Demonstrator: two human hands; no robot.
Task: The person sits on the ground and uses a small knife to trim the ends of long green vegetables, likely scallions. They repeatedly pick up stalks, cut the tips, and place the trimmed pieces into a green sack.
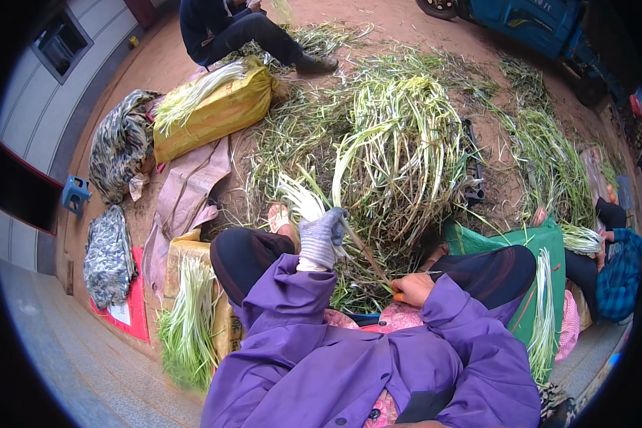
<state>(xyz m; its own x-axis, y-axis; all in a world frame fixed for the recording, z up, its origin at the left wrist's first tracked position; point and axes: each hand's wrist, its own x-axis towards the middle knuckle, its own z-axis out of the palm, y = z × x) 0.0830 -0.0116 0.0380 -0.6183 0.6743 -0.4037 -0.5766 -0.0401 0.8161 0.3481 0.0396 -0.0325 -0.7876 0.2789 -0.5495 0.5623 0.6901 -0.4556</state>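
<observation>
My left hand (321, 238), in a grey knitted glove, is closed around a bundle of pale stalks (300, 200) and a longer leafy stalk. That long stalk (364, 250) slants down to my right hand (413, 289), whose fingers pinch its lower, brownish end; something orange shows at the fingertips. In front of my hands rises a large heap of pale green leafy stalks (401, 134) with brown, withered parts. Cleaned white-green stalks lie on a yellow package (227, 321) at my left and on a green woven sack (524, 241) at my right.
A seated person (235, 32) is beyond a yellow sack (214, 123); another, in a checked shirt (620, 273), is at far right. Loose trimmings (551, 155) cover the ground. Camouflage cloths (118, 144) and a blue stool (76, 195) are at left, a blue vehicle (529, 21) at top right.
</observation>
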